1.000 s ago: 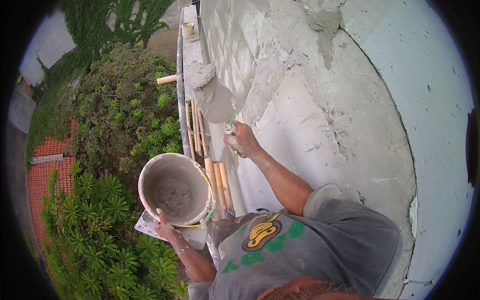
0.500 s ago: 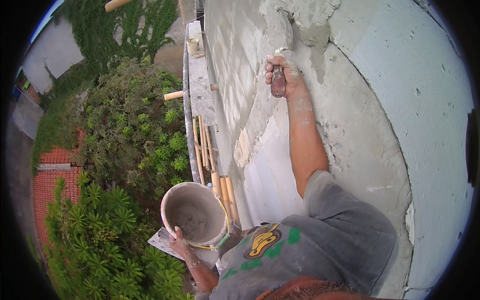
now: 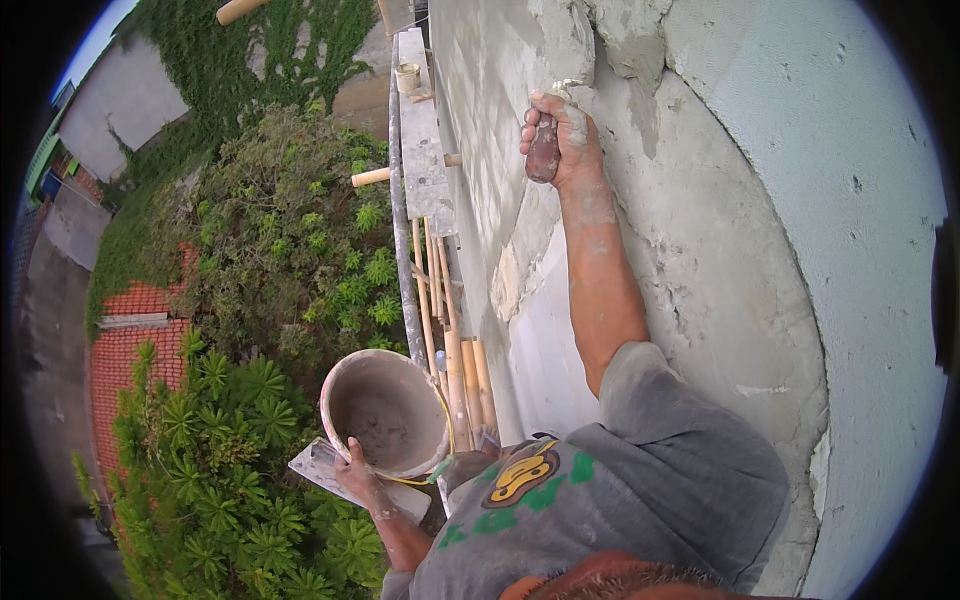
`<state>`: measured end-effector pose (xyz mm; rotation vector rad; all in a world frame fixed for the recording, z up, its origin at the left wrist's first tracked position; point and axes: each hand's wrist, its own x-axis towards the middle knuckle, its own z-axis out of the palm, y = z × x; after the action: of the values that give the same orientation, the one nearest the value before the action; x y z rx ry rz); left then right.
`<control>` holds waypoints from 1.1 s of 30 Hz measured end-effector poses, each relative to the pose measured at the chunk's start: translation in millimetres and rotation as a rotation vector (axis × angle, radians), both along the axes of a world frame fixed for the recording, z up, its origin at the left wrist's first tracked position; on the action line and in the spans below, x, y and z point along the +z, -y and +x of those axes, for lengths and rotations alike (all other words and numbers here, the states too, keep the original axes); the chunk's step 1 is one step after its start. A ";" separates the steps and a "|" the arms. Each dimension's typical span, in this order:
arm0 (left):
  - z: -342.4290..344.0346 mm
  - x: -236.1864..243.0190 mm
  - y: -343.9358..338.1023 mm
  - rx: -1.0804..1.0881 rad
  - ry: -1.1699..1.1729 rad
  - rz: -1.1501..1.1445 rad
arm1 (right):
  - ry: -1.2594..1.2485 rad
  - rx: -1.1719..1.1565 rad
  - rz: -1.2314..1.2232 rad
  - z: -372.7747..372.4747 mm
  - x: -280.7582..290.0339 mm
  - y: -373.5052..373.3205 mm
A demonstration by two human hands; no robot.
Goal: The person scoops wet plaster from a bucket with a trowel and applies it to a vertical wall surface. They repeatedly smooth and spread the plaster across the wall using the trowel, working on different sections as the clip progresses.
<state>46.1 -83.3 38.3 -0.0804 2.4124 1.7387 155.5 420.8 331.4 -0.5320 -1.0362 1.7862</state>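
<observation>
My right hand (image 3: 560, 135) is closed round the dark wooden handle (image 3: 542, 152) of a trowel, raised against the rough plastered wall (image 3: 700, 200) beside wet grey mortar (image 3: 632, 45). The trowel's blade is hard to make out beyond my fingers. My left hand (image 3: 355, 470), smeared with grey, grips the rim of a pale bucket (image 3: 400, 410) with grey mortar in the bottom and a yellow handle. A spattered board (image 3: 312, 462) lies beneath the bucket.
Left of the wall, a narrow plank walkway (image 3: 425, 175) bears a small pail (image 3: 408, 78), beside a metal rail (image 3: 397, 230) and bamboo poles (image 3: 478, 380). Beyond and far below are trees (image 3: 280, 220), a red tiled roof (image 3: 135, 370) and a vine-covered slope (image 3: 200, 50).
My right hand has swung upward with the trowel from beside the bucket to higher on the wall; the lump of mortar it carried is now against the wall. My left hand still grips the bucket.
</observation>
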 end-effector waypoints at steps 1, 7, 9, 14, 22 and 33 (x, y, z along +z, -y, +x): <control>1.1 -3.7 2.8 0.002 -0.004 0.010 | 0.007 -0.005 0.005 -1.5 2.6 2.6; 22.3 8.4 7.8 0.019 0.066 0.109 | 0.057 -0.084 0.053 -2.4 12.5 21.1; 24.4 -3.3 18.7 0.023 0.094 0.053 | 0.062 -0.096 0.061 0.5 14.5 25.5; 35.1 -13.1 28.2 -0.002 0.100 0.006 | 0.057 -0.099 0.070 -4.5 22.1 31.8; 36.3 -16.3 24.8 0.003 0.057 -0.058 | 0.042 -0.140 0.081 -14.8 35.6 47.6; 32.3 -17.1 18.9 -0.059 0.047 -0.180 | 0.186 -0.049 0.200 -57.9 34.1 55.0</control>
<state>78.5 -102.2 21.2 -0.0711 2.5047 1.4753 97.6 365.8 365.5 -0.6017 -1.3033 1.5911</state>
